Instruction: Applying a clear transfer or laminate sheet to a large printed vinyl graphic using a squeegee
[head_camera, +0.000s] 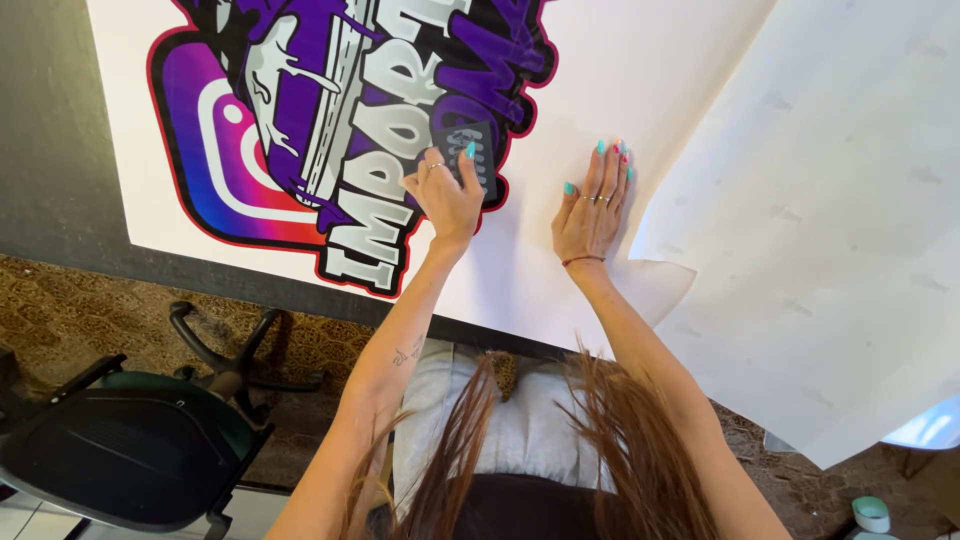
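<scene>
My left hand (445, 195) covering most of the grey squeegee (478, 152), printed graphic (340, 120) running off the top edge, peeled sheet (830, 220) leaving frame right, my hair hiding my lap.

A dark grey, matt table top (60, 150) fills the 9 to 11 o'clock area, its edge running diagonally toward 6 o'clock. Below it lies a brown patterned carpet floor (80, 310), seen again at 4 o'clock. At 8 o'clock stands 1 black office chair with a dark green seat (130, 440), its armrest curving up. Pale floor tiles (30, 515) show at 7 o'clock. A small round mint-green lidded container (871, 513) sits at 5 o'clock. Light is even and soft.
</scene>
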